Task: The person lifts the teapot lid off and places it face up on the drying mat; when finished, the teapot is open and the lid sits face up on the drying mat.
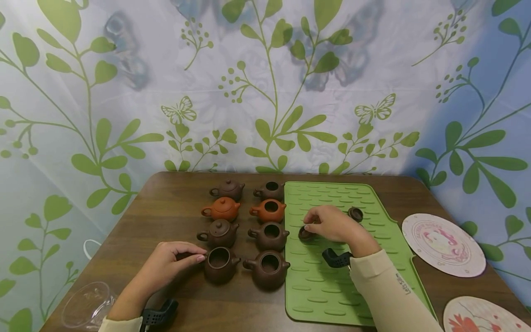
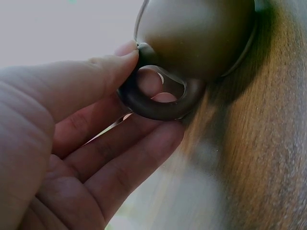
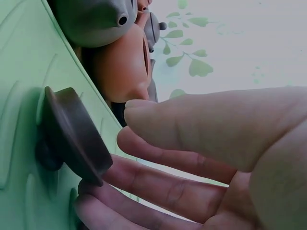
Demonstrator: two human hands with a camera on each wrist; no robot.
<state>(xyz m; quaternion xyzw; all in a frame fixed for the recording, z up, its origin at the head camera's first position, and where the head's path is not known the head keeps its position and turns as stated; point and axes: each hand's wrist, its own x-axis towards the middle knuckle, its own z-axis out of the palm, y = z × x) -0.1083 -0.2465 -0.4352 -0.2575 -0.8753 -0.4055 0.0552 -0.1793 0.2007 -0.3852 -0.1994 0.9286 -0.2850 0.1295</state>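
My left hand pinches the handle of a dark brown lidless teapot at the front of the left column; the thumb lies on top of the handle, fingers behind it. Over the green mat, my right hand reaches to a dark brown teapot lid. This lid lies upside down, knob on the mat and tilted. Fingertips of that hand are right at its rim, while the thumb stays apart from it. Another upturned dark lid lies farther right on the mat.
Behind the held teapot stand lidded ones, including an orange teapot. Several lidless teapots, such as a dark one, line the edge of the green mat. Round printed mats lie at right, a clear container at front left.
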